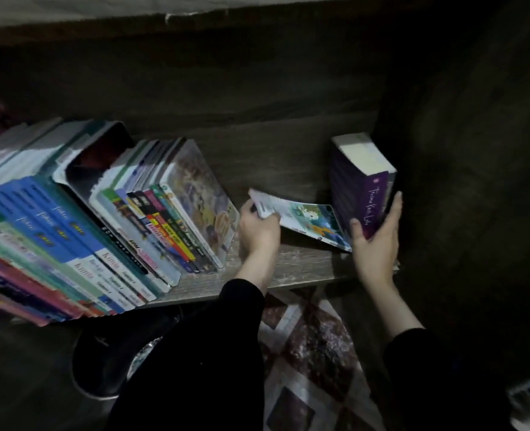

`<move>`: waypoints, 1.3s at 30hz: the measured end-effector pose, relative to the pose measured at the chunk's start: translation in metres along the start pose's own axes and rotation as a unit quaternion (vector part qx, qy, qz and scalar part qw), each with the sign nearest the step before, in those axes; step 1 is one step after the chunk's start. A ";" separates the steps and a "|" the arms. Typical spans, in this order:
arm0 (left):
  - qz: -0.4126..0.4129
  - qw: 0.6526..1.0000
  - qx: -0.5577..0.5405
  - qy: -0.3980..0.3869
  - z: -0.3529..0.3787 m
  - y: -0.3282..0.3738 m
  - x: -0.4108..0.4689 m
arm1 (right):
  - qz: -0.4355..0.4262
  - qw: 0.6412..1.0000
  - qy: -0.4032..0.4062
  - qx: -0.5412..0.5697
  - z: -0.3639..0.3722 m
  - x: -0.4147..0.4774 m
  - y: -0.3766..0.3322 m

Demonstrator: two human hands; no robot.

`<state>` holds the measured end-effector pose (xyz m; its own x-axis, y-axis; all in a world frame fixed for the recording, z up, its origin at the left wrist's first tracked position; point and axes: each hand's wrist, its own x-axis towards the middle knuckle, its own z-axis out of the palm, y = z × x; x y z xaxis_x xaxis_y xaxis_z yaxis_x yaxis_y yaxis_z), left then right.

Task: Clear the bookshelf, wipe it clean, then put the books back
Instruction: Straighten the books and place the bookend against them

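Two hands worked at the right end of the shelf [304, 265]. The left hand [259, 227] pinched the white end of a thin booklet [307, 217], thumb and curled fingers closed on it, probably to lift it from where it lay slanted between the leaning row of books [108, 219] and the purple book [361, 178]. The right hand [375, 244] clasped the lower spine of that purple book, thumb on one side and fingers up the other, seemingly to keep it upright by the shelf's side wall. It was thick, with pale page edges on top and white script down its spine. The booklet's cover was bright blue-green with cartoon art. With the row in place, clearing seemed far from done
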<state>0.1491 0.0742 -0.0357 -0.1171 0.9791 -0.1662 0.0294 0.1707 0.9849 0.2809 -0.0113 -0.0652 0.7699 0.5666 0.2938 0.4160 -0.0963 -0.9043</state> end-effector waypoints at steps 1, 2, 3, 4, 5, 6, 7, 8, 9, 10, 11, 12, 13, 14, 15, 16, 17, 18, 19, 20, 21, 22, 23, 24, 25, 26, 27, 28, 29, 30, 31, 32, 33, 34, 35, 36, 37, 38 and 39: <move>0.029 0.999 -0.012 -0.013 0.007 0.010 -0.006 | 0.000 1.000 -0.008 0.000 -0.001 0.003 0.002; 0.054 0.997 -0.029 -0.037 0.015 0.021 -0.013 | -0.002 1.000 -0.021 -0.001 -0.003 0.007 0.004; 0.077 0.994 -0.039 -0.070 0.024 0.030 -0.017 | -0.002 0.999 -0.038 -0.003 -0.005 0.011 0.005; 0.098 0.988 -0.033 -0.112 0.033 0.038 -0.025 | -0.002 0.998 -0.061 -0.003 -0.007 0.015 0.007; 0.114 0.981 -0.022 -0.157 0.041 0.043 -0.031 | 0.001 0.996 -0.090 0.008 -0.008 0.019 0.008; 0.120 0.973 -0.010 -0.199 0.048 0.047 -0.036 | 0.006 0.992 -0.120 0.030 -0.010 0.022 0.009; 0.116 0.965 -0.004 -0.235 0.054 0.050 -0.039 | 0.013 0.987 -0.149 0.055 -0.011 0.024 0.010; 0.114 0.957 0.010 -0.266 0.058 0.052 -0.043 | 0.019 0.982 -0.171 0.074 -0.012 0.027 0.013; 0.118 0.950 0.028 -0.288 0.062 0.052 -0.045 | 0.028 0.980 -0.181 0.079 -0.013 0.028 0.014; 0.132 0.943 0.053 -0.301 0.065 0.053 -0.047 | 0.034 0.980 -0.179 0.083 -0.014 0.029 0.016; 0.151 0.936 0.073 -0.309 0.068 0.053 -0.047 | 0.038 0.981 -0.168 0.087 -0.013 0.029 0.017; 0.173 0.930 0.094 -0.311 0.068 0.053 -0.048 | 0.041 0.983 -0.154 0.087 -0.012 0.028 0.016; 0.195 0.925 0.108 -0.309 0.068 0.052 -0.047 | 0.040 0.986 -0.141 0.078 -0.011 0.028 0.014; 0.210 0.921 0.116 -0.307 0.064 0.052 -0.047 | 0.034 0.988 -0.136 0.061 -0.009 0.027 0.013; 0.219 0.920 0.114 -0.305 0.060 0.052 -0.046 | 0.026 0.989 -0.137 0.040 -0.006 0.026 0.011; 0.223 0.921 0.112 -0.300 0.055 0.052 -0.043 | 0.011 0.990 -0.139 0.022 -0.002 0.026 0.009; 0.230 0.921 0.112 -0.293 0.050 0.050 -0.039 | -0.004 0.990 -0.140 0.008 0.002 0.025 0.007; 0.239 0.920 0.119 -0.285 0.043 0.049 -0.034 | -0.019 0.990 -0.140 0.000 0.009 0.024 0.005; 0.249 0.919 0.127 -0.277 0.037 0.048 -0.029 | -0.028 0.990 -0.140 -0.008 0.015 0.020 0.001; 0.256 0.919 0.137 -0.268 0.030 0.048 -0.025 | -0.034 0.989 -0.142 -0.014 0.022 0.016 -0.003; 0.262 0.918 0.146 -0.260 0.021 0.047 -0.019 | -0.032 0.988 -0.147 -0.019 0.030 0.011 -0.007; 0.267 0.917 0.155 -0.252 0.012 0.047 -0.015 | -0.032 0.987 -0.154 -0.021 0.038 0.005 -0.011; 0.272 0.916 0.162 -0.247 0.003 0.046 -0.010 | -0.034 0.986 -0.160 -0.019 0.045 -0.001 -0.015; 0.275 0.915 0.169 -0.242 -0.006 0.047 -0.006 | -0.038 0.986 -0.162 -0.017 0.053 -0.007 -0.019; 0.277 0.915 0.172 -0.239 -0.016 0.047 -0.002 | -0.042 0.986 -0.162 -0.015 0.061 -0.013 -0.024; 0.278 0.915 0.174 -0.235 -0.026 0.048 0.002 | -0.046 0.986 -0.161 -0.013 0.068 -0.020 -0.028; 0.278 0.916 0.177 -0.229 -0.036 0.049 0.005 | -0.047 0.985 -0.164 -0.009 0.076 -0.026 -0.032; 0.278 0.916 0.182 -0.222 -0.046 0.050 0.008 | -0.049 0.984 -0.168 -0.003 0.083 -0.032 -0.036; 0.279 0.917 0.188 -0.215 -0.056 0.053 0.009 | -0.050 0.984 -0.173 -0.001 0.091 -0.039 -0.040; 0.279 0.917 0.198 -0.205 -0.066 0.055 0.010 | -0.050 0.983 -0.178 -0.001 0.099 -0.045 -0.044; 0.279 0.916 0.215 -0.193 -0.076 0.058 0.011 | -0.053 0.982 -0.183 0.000 0.107 -0.052 -0.048; 0.280 0.913 0.240 -0.178 -0.087 0.062 0.011 | -0.058 0.980 -0.190 0.003 0.117 -0.059 -0.052; 0.283 0.907 0.267 -0.160 -0.097 0.067 0.012 | -0.066 0.978 -0.198 0.004 0.125 -0.065 -0.055; 0.287 0.899 0.299 -0.142 -0.107 0.073 0.012 | -0.078 0.975 -0.207 0.001 0.132 -0.070 -0.058; 0.291 0.887 0.335 -0.125 -0.116 0.080 0.013 | -0.092 0.972 -0.216 -0.004 0.137 -0.073 -0.060; 0.299 0.873 0.370 -0.113 -0.123 0.086 0.012 | -0.100 0.970 -0.223 -0.010 0.139 -0.075 -0.061; 0.315 0.857 0.394 -0.106 -0.129 0.091 0.011 | -0.105 0.968 -0.228 -0.014 0.140 -0.075 -0.060; 0.338 0.844 0.404 -0.098 -0.132 0.094 0.009 | -0.112 0.966 -0.232 -0.018 0.140 -0.073 -0.058; 0.365 0.838 0.398 -0.078 -0.133 0.093 0.005 | -0.124 0.963 -0.238 -0.017 0.139 -0.072 -0.055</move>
<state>0.0188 0.0801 0.0617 0.3504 0.8462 0.4014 0.6967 -0.5219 0.4922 0.1352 0.0665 -0.0795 0.3397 0.8858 0.3161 0.5802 0.0672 -0.8117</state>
